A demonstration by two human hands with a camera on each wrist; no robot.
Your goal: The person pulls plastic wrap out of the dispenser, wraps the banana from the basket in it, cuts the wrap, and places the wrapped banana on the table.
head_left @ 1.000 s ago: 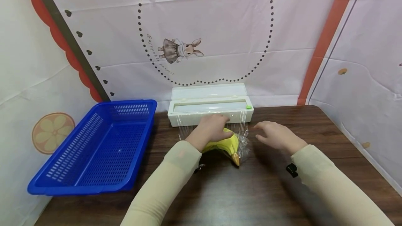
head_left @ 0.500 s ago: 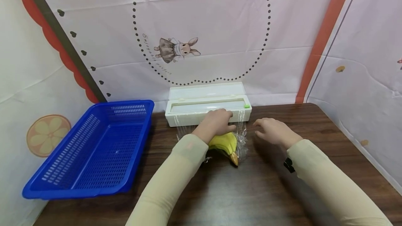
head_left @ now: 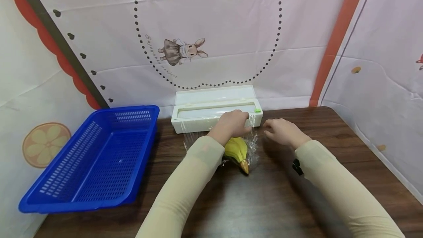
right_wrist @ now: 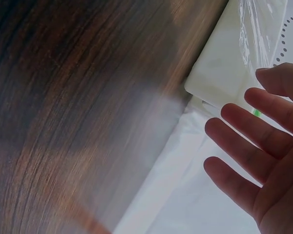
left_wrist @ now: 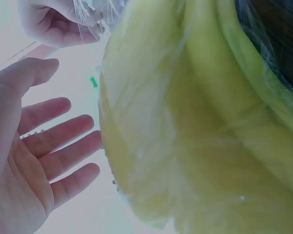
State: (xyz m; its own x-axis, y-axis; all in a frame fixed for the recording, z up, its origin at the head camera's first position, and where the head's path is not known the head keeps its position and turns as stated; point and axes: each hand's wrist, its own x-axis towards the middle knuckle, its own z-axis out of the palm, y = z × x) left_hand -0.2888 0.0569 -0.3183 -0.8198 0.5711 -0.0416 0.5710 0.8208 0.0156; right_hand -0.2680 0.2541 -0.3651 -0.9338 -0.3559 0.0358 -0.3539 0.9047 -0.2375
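Observation:
A bunch of bananas [head_left: 236,149], loosely covered by clear cling film [head_left: 252,149], lies on the table below my left hand [head_left: 231,124]. The film runs down from a white cling film dispenser [head_left: 177,126] with its lid raised. My left hand is over the front of the dispenser; in the left wrist view its fingers [left_wrist: 63,158] are spread and relaxed beside the bananas [left_wrist: 200,122]. My right hand [head_left: 282,132] hovers at the dispenser's right end, beside the film. In the right wrist view its fingers [right_wrist: 244,146] are loosely bent, with nothing between them.
On the left stands a blue plastic basket [head_left: 127,146] with slotted sides. A green slider [head_left: 257,111] sits at the dispenser's right end. Printed cloth [head_left: 231,47] forms walls behind and beside the brown wooden table [head_left: 257,201].
My left hand has slid rightward and slightly away from me along the dispenser's front. My right hand has come a little closer to the dispenser's right end. The head view has shifted slightly.

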